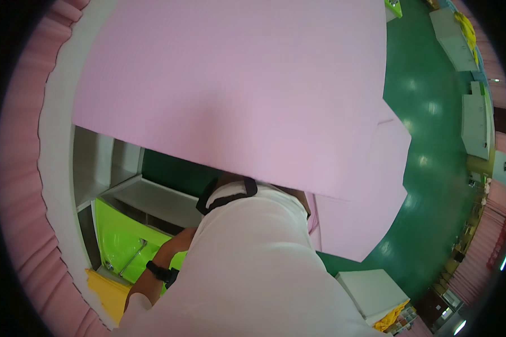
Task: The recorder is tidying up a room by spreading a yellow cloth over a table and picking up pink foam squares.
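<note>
Here, left hand (180, 241) low; partly hidden behind white shirt (253, 253)

We are finding no readable text, label, number or sign anywhere: we are making out no lettering on the black wristband (162, 273) just behind our left hand (181, 241), on the green surface (117, 238) beside it or on the pink sheet (236, 84) ahead of it; farther right, details are blurring.

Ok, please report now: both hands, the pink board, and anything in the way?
Left hand: fingers hidden, grip unclear. Right hand: not visible. Pink board: large, in front of body. In the way: white shirt, blocking left fingers.
</note>
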Tool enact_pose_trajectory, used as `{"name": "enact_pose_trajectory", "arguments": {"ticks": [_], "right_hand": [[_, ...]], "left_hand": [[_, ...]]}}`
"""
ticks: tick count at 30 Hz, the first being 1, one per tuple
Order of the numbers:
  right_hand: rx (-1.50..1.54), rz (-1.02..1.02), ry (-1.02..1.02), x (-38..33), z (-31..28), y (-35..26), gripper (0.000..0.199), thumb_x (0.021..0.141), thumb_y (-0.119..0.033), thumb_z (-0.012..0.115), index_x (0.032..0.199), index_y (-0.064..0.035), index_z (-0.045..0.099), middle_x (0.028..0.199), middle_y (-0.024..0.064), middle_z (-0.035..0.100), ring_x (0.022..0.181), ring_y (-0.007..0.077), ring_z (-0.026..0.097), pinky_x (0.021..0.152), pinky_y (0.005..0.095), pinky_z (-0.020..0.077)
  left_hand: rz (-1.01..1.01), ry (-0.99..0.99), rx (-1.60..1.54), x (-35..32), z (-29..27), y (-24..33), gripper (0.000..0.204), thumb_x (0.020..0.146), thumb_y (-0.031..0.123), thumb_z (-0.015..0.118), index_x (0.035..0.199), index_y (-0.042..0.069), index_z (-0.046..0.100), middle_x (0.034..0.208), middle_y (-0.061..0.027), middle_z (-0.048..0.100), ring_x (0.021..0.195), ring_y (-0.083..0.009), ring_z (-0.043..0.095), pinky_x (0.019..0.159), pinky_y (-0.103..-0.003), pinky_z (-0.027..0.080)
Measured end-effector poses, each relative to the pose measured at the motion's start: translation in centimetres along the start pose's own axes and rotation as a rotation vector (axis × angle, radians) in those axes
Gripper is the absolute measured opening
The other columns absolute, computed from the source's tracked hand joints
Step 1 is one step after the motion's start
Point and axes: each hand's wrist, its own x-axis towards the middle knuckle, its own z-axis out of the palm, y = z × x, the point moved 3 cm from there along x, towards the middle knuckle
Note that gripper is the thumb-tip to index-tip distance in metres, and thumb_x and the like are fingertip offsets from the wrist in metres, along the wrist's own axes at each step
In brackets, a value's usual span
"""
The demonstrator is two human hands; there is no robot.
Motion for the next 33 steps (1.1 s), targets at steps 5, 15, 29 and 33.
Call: {"name": "enact_pose_trajectory", "arguments": {"ticks": [5,15,29,33], "right_hand": [[-0.033,-0.018,-0.045,-2.0,0.7,-0.9,0.047,0.085,-0.045,0.047,0.105,-0.0040,0.057,0.102,0.0105,0.060,0.098,0.0295,0.054,0.085,0.0427,0.0418],[-0.099,-0.047,-0.137,-4.3,0.3,-2.8,0.043,0.084,-0.040,0.049,0.101,-0.0021,0.058,0.100,0.0102,0.061,0.095,0.0279,0.055,0.084,0.0398,0.0429],[-0.182,-0.142,-0.209,-4.7,0.3,-4.9,0.037,0.084,-0.034,0.053,0.097,0.0005,0.060,0.097,0.0098,0.063,0.092,0.0257,0.057,0.082,0.0358,0.0444],[-0.176,-0.202,-0.209,-4.4,0.7,-4.8,0.036,0.084,-0.032,0.054,0.096,0.0013,0.061,0.097,0.0097,0.064,0.091,0.0251,0.057,0.081,0.0346,0.0448]], "left_hand": [[-0.025,-0.020,0.001,0.1,1.1,1.7,0.037,0.079,0.009,0.064,0.112,-0.006,0.057,0.107,-0.0138,0.065,0.097,-0.0190,0.060,0.084,-0.031,0.047],[-0.053,-0.041,-0.022,-1.3,3.1,4.6,0.035,0.079,0.008,0.064,0.111,-0.006,0.058,0.106,-0.0139,0.066,0.096,-0.0188,0.060,0.084,-0.030,0.047],[-0.043,0.080,0.046,-3.1,0.9,8.1,0.025,0.079,0.003,0.061,0.102,-0.005,0.060,0.095,-0.0149,0.068,0.086,-0.0186,0.063,0.078,-0.032,0.049],[-0.063,0.120,0.352,-0.6,-0.8,12.8,0.012,0.078,0.001,0.058,0.087,-0.007,0.057,0.083,-0.0183,0.066,0.077,-0.0192,0.064,0.068,-0.032,0.049]]}}
